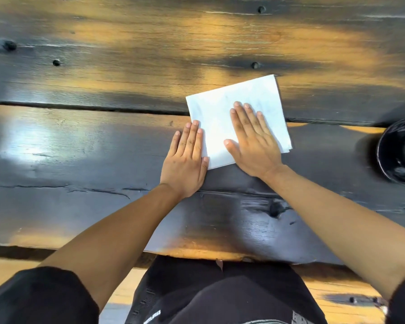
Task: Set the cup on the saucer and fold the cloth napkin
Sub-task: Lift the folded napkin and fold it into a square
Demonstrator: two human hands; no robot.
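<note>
Lying flat near the middle of the table, the white cloth napkin (222, 113) is seen as a neat rectangle, with layered edges visible at its right corner, so at least one fold is judged done. It is pressed down by the right hand (253, 146), which is spread wide and flat on its right half, grasping nothing. The left hand (185, 164) is likewise laid open and flat, its fingertips on the napkin's left edge and its palm on the wood. Whether a further fold is intended cannot be told. At the right border a dark round vessel (400, 150), perhaps the cup on its saucer, is cut off, so that part of the task cannot be confirmed. The table (103, 136) is made of dark, glossy, worn planks with amber patches, knots and cracks; little of the room is shown beyond a pale floor below.
</note>
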